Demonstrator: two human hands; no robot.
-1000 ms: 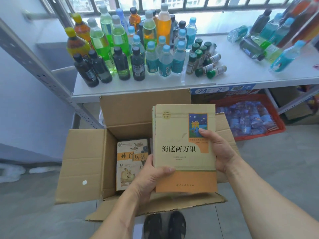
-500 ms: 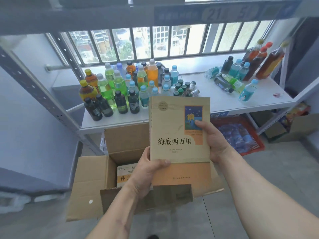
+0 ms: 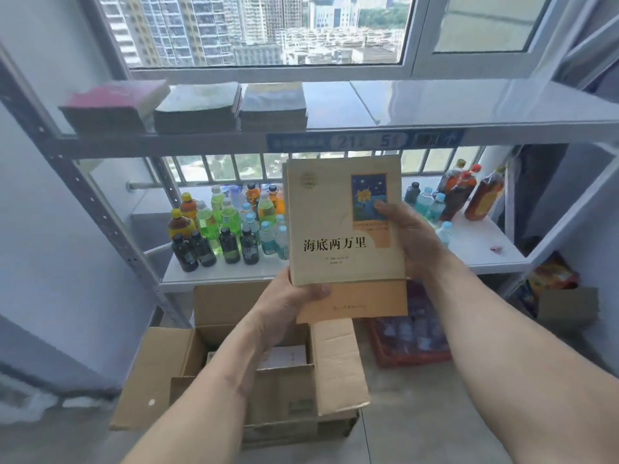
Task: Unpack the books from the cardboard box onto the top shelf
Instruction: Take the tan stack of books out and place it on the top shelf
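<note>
Roughly by size, biggest first:
Shelving: a grey metal rack [image 3: 110, 226] stands in front of a window [image 3: 268, 28].
Top shelf: its bare right part [image 3: 469, 102] is glossy; three low stacks of books [image 3: 197, 107] lie flat along the left part, side by side.
Middle shelf: a white board [image 3: 482, 252] carrying many drink bottles [image 3: 221, 229] – a tight cluster at left, a looser group at right.
Cardboard box: the box [image 3: 234, 380] sits on the floor below the rack, flaps open; more books [image 3: 284, 354] show inside, blurred.
Red crate: a crate [image 3: 412, 343] sits on the floor just right of the box.
Held book: a cream and orange book [image 3: 345, 242] is up in front of the middle shelf, cover facing the camera, its top edge just under the top shelf's front rail – more books sit stacked behind it.
Left hand: the left hand [image 3: 284, 306] clamps the lower left corner, thumb on the cover.
Right hand: the right hand [image 3: 412, 236] grips the right edge, thumb on the blue picture.
</note>
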